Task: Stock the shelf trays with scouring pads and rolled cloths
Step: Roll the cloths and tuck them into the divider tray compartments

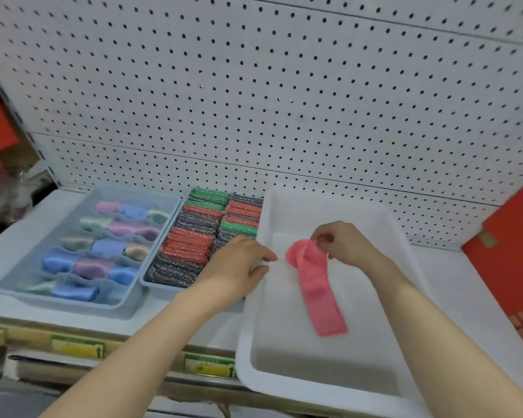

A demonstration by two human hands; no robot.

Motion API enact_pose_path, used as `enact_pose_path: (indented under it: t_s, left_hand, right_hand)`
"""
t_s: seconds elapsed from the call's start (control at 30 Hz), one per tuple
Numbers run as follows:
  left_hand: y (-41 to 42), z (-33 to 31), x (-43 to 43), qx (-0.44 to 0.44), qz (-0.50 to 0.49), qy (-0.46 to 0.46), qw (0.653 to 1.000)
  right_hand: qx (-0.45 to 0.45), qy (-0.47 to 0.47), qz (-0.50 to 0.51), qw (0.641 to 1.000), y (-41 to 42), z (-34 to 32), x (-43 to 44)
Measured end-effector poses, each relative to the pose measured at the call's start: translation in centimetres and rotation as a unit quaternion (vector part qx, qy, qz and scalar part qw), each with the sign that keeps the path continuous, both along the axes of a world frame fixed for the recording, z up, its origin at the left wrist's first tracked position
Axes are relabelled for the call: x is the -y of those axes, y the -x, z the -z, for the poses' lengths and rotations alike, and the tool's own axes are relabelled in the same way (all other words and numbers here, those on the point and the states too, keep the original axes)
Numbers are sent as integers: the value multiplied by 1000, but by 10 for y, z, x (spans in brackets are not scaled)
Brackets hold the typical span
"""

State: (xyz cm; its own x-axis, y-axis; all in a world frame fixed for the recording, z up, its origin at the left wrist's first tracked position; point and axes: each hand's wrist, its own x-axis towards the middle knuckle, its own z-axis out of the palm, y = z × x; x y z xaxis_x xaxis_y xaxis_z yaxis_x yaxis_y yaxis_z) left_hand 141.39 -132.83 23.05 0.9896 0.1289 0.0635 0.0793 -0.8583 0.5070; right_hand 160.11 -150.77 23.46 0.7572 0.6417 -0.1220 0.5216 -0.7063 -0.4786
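— Hands first: what are they doing?
— Her right hand (341,242) pinches the top end of a pink cloth (314,288) between fingertips and thumb, over the white tray (284,384). The left hand (239,263) rests on that tray's left rim, fingers loosely curled over the edge, gripping nothing else.
— Where does the cloth lie?
— Inside the white tray, its lower end flat on the floor of it, the upper end lifted and bunched. It is unrolled, a long strip.
— And the other stock?
— Left of the white tray, touching it, a grey-blue tray holds scouring pads (194,236) in red, green and dark silver, packed on edge in two rows. Further left, a divided tray (9,285) holds rolled cloths (82,267) in blue, purple and green, one to a compartment.
— All on what?
— A white shelf (471,285) against pegboard (284,101); a red box (514,267) stands at the right.
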Motion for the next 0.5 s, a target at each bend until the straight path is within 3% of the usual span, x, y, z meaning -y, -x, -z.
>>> enact_pose_path:
  t_s: [0.23, 0.4, 0.5]
  left_hand:
    - [-11, -26, 18, 19, -1, 204, 979]
    - [-17, -50, 36, 132, 2, 394, 910]
    - [-15, -64, 35, 177, -3, 416, 892]
  right_hand:
    - [-7, -130, 0, 992, 36, -97, 0]
    - [31, -222, 14, 975, 60, -133, -8]
    - [55, -268, 46, 961, 67, -145, -11]
